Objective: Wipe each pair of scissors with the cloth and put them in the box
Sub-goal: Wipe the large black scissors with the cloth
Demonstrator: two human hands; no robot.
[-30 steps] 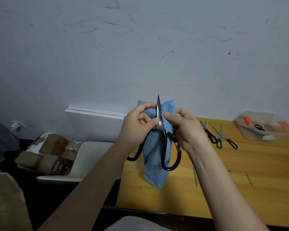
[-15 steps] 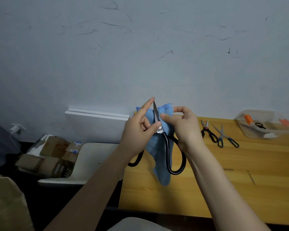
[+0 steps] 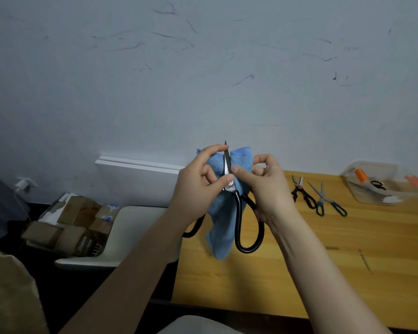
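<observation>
Large black-handled scissors (image 3: 239,213) point blade-up in front of me, over the left end of the wooden table (image 3: 323,261). My left hand (image 3: 198,186) pinches them at the pivot, its fingers curled against the blade. My right hand (image 3: 266,189) grips the blue cloth (image 3: 222,225) behind the blade, thumb pressing near the pivot; the cloth hangs below. Two more pairs lie on the table: black-handled scissors (image 3: 302,194) and blue-handled scissors (image 3: 326,198). A clear plastic box (image 3: 381,182) at the far right holds scissors with orange and black handles.
Left of the table stands a white chair (image 3: 121,232) carrying cardboard boxes (image 3: 68,225). A white board (image 3: 140,174) leans on the wall behind it. A scuffed grey wall rises just behind the table.
My left index finger has curled down onto the blade from pointing up. The scissors and cloth stay at about the same height; the view has shifted slightly.
</observation>
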